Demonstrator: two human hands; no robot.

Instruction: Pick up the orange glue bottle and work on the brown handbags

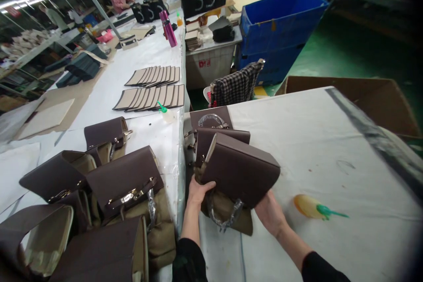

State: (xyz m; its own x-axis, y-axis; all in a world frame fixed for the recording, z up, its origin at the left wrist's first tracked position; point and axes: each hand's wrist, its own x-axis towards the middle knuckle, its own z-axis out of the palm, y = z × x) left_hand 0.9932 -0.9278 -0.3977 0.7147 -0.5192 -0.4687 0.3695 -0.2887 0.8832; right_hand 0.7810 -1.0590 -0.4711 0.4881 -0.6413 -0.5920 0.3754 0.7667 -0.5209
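Between my hands is a dark brown handbag with an olive lining and a plastic-wrapped handle hanging toward me. My left hand grips its left side, thumb on top. On the right, my right hand holds the lower edge from beneath, and most of those fingers are hidden. Just behind it, another brown handbag lies on the white table, its handle also wrapped in plastic. A glue bottle with a green nozzle lies on its side to the right of my right hand.
Several brown handbags crowd the table at left. Beyond them are rows of beige panels and a second glue bottle. A pink thermos stands farther back. Blue bins and a chair with a checked cloth stand past the table.
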